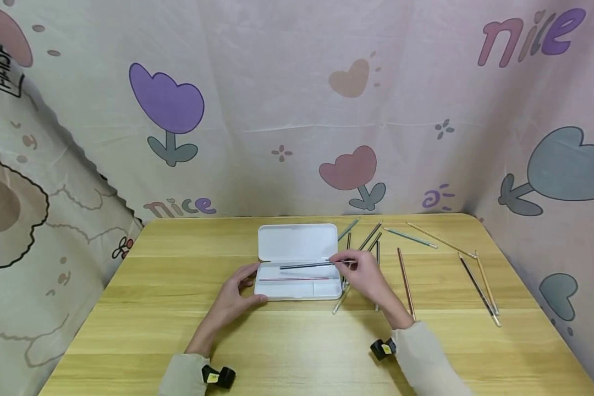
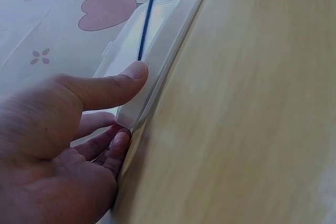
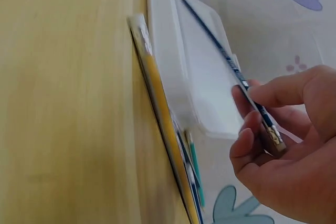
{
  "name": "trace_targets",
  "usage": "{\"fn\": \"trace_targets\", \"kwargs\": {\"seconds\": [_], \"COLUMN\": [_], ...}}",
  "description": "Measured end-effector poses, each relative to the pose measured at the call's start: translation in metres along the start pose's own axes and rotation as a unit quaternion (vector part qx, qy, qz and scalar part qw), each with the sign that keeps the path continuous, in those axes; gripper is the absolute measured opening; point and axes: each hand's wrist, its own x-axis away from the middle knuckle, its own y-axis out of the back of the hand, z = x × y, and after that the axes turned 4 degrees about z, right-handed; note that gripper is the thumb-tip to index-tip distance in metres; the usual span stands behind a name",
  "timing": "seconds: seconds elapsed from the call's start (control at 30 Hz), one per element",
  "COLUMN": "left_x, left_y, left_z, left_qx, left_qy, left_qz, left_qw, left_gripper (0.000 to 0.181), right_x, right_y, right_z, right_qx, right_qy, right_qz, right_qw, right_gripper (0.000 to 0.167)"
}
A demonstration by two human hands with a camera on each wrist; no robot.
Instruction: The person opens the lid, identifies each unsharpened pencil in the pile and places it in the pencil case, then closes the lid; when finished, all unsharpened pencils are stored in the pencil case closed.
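A white pencil case [image 1: 297, 242] lies open on the table, its lid tipped back toward the wall. At its left end my left hand [image 1: 230, 297] grips the case; in the left wrist view the thumb [image 2: 118, 87] lies on the wall and the fingers curl at the corner. My right hand [image 1: 368, 275] pinches a dark blue pencil [image 1: 302, 266] near its eraser end, and the pencil slants over the tray in the right wrist view. Inside the tray a red pencil [image 1: 292, 279] lies lengthwise. The far tip of the held pencil rests on nothing that I can make out.
Several loose pencils lie right of the case, some partly behind my right hand. A brown pencil [image 1: 405, 280], a black pencil [image 1: 477, 289] and a yellow pencil [image 1: 440, 239] lie farther right. Patterned cloth [image 1: 257, 181] hangs behind the wooden table [image 1: 178, 275].
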Motion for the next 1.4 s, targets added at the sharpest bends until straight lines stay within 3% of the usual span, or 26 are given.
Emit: {"fn": "trace_targets", "kwargs": {"seconds": [0.27,0.57,1.0,1.17,1.4], "left_x": [0.001,0.000,0.000,0.000,0.000], "left_y": [0.001,0.000,0.000,0.001,0.001], "left_z": [0.000,0.000,0.001,0.001,0.001], "left_qx": [0.003,0.005,0.004,0.004,0.002], "left_qy": [-0.008,-0.011,-0.012,-0.015,-0.013], "left_qz": [0.000,0.003,0.002,0.002,0.000], "left_qw": [1.0000,0.9999,0.9999,0.9999,0.9999], "left_gripper": [0.081,0.082,0.082,0.082,0.081], "right_x": [-0.008,-0.015,-0.016,-0.016,-0.011], "right_y": [-0.019,-0.036,-0.045,-0.045,-0.032], "right_z": [0.006,0.005,0.002,0.003,0.007], "right_qx": [0.071,0.093,0.148,0.142,0.067], "right_qy": [0.027,0.037,0.050,0.043,0.017], "right_qz": [0.051,0.039,0.021,0.023,0.003], "right_qw": [0.9958,0.9943,0.9875,0.9886,0.9976], "right_gripper": [0.024,0.017,0.017,0.016,0.020]}}
